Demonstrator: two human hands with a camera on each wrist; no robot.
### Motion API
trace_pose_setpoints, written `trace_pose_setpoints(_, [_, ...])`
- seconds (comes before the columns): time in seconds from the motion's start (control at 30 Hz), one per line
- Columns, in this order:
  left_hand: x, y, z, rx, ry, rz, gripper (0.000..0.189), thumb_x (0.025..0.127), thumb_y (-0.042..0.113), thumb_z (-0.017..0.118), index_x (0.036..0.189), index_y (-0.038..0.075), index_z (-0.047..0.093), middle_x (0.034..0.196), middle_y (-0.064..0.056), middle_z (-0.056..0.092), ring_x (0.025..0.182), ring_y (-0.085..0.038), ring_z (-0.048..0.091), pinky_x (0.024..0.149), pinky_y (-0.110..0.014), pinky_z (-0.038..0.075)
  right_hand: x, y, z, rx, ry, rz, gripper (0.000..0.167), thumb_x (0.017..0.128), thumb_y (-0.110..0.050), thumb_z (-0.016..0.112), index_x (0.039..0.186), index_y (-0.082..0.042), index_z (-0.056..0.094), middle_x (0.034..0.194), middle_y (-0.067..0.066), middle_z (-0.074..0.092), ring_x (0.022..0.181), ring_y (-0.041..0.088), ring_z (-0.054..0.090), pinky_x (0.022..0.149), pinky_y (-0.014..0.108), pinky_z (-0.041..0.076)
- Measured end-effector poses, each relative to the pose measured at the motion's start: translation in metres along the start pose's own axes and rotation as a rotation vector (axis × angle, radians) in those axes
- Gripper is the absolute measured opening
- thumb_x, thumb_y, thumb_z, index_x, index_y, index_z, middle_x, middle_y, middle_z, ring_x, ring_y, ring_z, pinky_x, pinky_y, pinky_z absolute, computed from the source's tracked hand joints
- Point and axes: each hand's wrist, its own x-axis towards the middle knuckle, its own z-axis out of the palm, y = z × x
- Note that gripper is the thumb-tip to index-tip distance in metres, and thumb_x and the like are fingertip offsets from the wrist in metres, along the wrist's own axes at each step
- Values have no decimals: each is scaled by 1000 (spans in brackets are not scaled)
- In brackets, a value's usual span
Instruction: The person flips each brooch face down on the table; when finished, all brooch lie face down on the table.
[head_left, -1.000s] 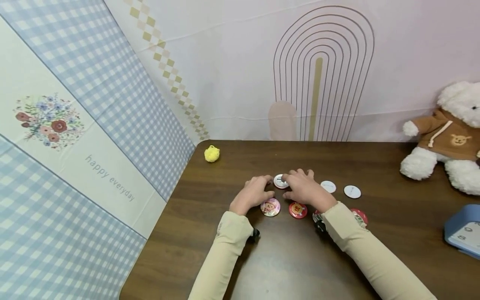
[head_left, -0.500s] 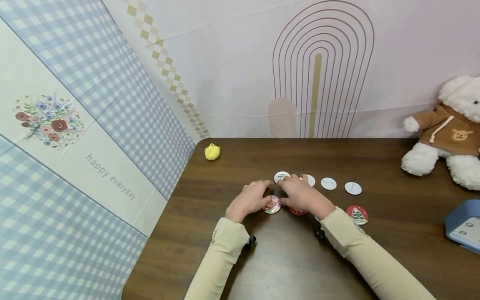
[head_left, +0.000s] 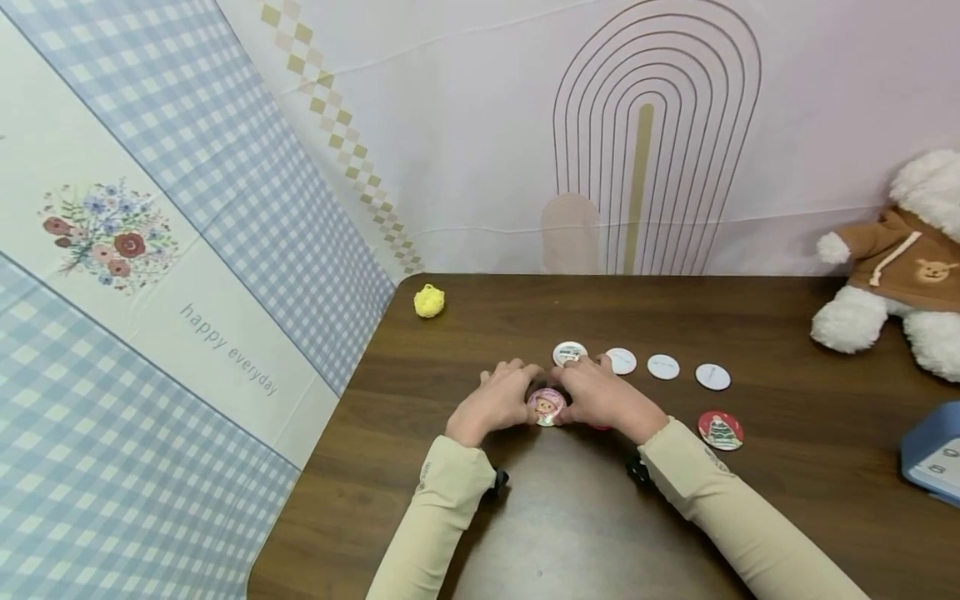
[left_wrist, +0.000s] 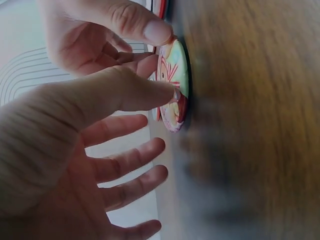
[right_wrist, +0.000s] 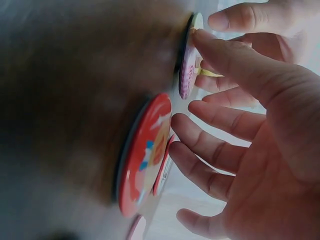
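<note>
A round pin badge (head_left: 547,407) with a pink cartoon figure lies face up on the wooden table, between both hands. The left hand (head_left: 495,400) touches it with the thumb, its other fingers spread loosely past it in the left wrist view. From the other side the right hand (head_left: 607,393) sets its thumb tip on the same badge; its fingers are extended. Close under the right hand sits a red badge (right_wrist: 147,155), mostly hidden in the head view. Beyond the hands is a white-backed badge (head_left: 570,354) with its pin showing, partly covered by right fingers.
Several white-backed discs, one of them a white disc (head_left: 663,367), form a row behind the hands. A red tree badge (head_left: 722,431) lies right. A yellow mesh ball (head_left: 429,301), a teddy bear (head_left: 911,258) and a blue clock (head_left: 933,454) stand farther out.
Both hands have drawn back from the white-backed badge toward the pink badge, and their thumbs now touch it. More of the white-backed row and the red tree badge shows.
</note>
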Motion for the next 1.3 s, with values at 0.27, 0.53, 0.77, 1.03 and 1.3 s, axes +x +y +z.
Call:
trace_pose_setpoints(0.27, [1, 1, 2, 65, -18, -25, 51, 75, 22, 87, 120, 14, 65, 113, -4, 58, 106, -27, 53, 83, -42, 36, 2, -3, 3, -10, 18, -5, 41, 66, -24, 93, 92, -10, 64, 85, 1, 59, 85, 25, 57, 87, 62, 35])
trace_pose_setpoints(0.53, [0, 2, 5, 52, -32, -20, 46, 74, 20, 89, 112, 15, 64, 109, 0, 61, 103, -21, 56, 81, -41, 36, 4, -6, 5, -14, -6, 5, 39, 66, -25, 93, 85, -11, 63, 76, -4, 57, 77, 20, 56, 90, 66, 36])
trace_pose_setpoints(0.77, [2, 1, 7, 30, -37, -22, 50, 75, 23, 87, 118, 14, 64, 111, -3, 60, 105, -22, 55, 82, -40, 36, 5, -4, 5, 11, -1, 13, 30, 68, -20, 89, 83, -12, 64, 72, -5, 57, 71, 17, 54, 82, 58, 38])
trace_pose_setpoints(1.03, [1, -1, 11, 1, -16, -30, 51, 75, 28, 87, 119, 12, 67, 110, -3, 58, 104, -23, 52, 82, -40, 35, 5, -1, 7, 35, -11, 10, 23, 67, -16, 83, 78, -13, 62, 68, -6, 55, 67, 15, 51, 78, 54, 38])
trace_pose_setpoints(1.3, [2, -1, 11, 43, 63, 2, 48, 73, 35, 85, 112, 12, 69, 101, 1, 65, 95, -19, 58, 78, -39, 37, 1, 0, 3, 34, -9, -49, 21, 67, -11, 79, 78, -14, 61, 68, -8, 52, 65, 12, 49, 73, 49, 37])
